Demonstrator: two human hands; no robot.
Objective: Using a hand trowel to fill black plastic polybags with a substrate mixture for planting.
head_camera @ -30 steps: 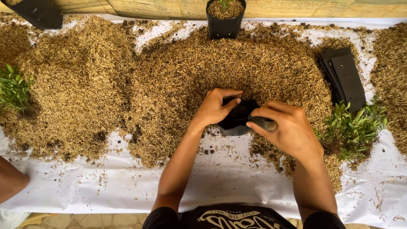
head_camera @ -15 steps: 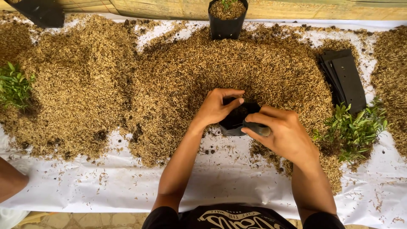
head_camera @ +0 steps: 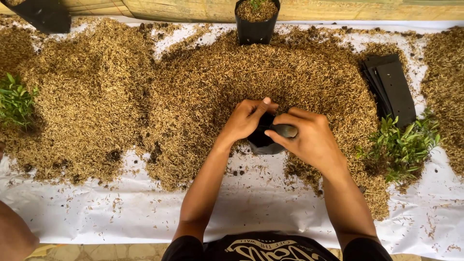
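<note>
A small black plastic nursery bag (head_camera: 263,140) stands at the near edge of a big heap of brown rice husk (head_camera: 270,77) on a white sheet (head_camera: 261,203). My left hand (head_camera: 246,118) grips the bag's left rim, thumb raised over the mouth. My right hand (head_camera: 309,137) pinches the right rim, fingers curled over the top. Both hands hide most of the bag; its inside is not visible.
A filled black bag (head_camera: 256,21) with a seedling stands at the back centre. A stack of flat black bags (head_camera: 391,87) lies at the right, green seedlings (head_camera: 401,145) below it. More seedlings (head_camera: 14,99) lie at far left. Another person's arm (head_camera: 14,234) shows bottom left.
Both hands have stayed on the bag and shifted slightly closer together over its mouth; my left thumb has lifted. The bag stays in place.
</note>
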